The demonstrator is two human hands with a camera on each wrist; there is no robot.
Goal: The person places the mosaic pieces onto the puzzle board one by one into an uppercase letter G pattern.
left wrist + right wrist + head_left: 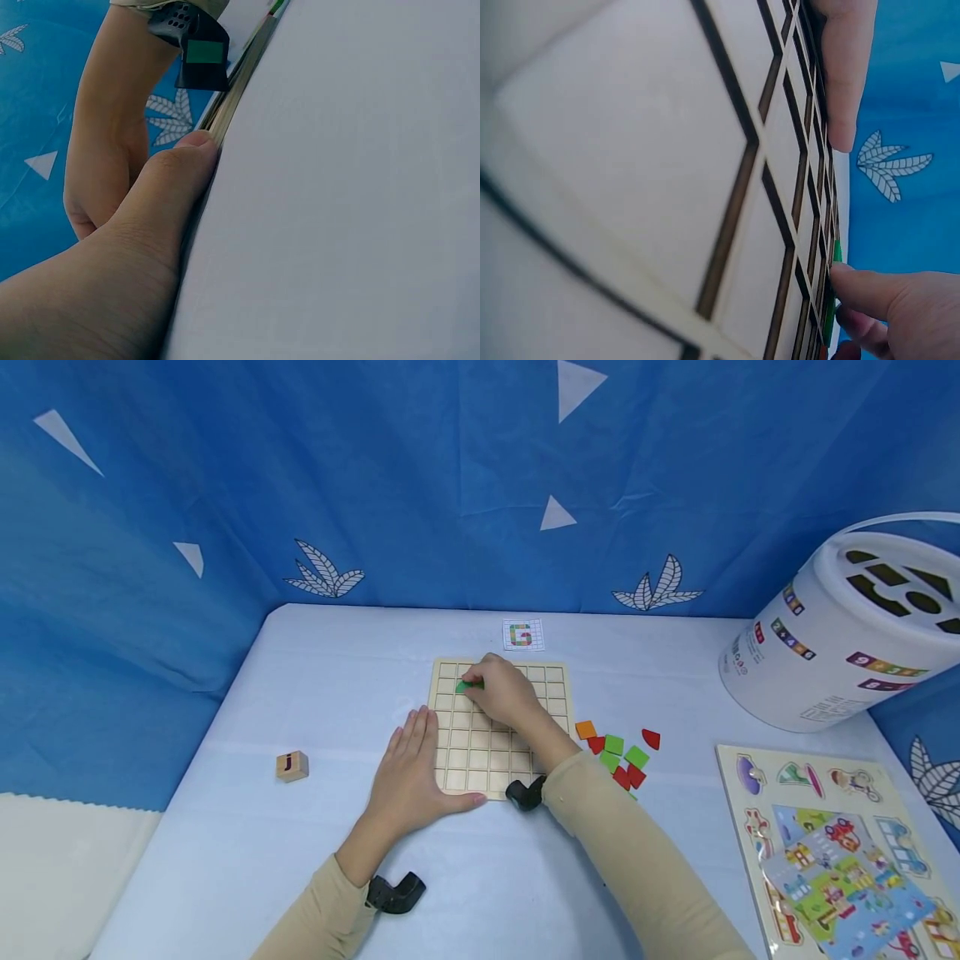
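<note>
A pale wooden grid board point(468, 760) lies on the table. My left hand point(408, 777) rests along its left side with fingers straight, and the thumb is stretched out along the near edge. Over the board's far rows, my right hand point(504, 689) is bent down, its thumb and fingertips pinching a small green tile point(477, 683). Just left of those fingertips, a green rounded-corner tile point(461, 688) shows on the grid. In the right wrist view, the thumb touches green point(829, 319) at the board's surface; the fingers partly hide the tiles there.
Loose red, orange and green tiles point(614, 745) lie right of the board. A pattern card point(522, 635) sits beyond it. At left is a wooden letter cube point(292, 766). A white bucket point(810, 652) and a picture puzzle board point(738, 810) stand at right.
</note>
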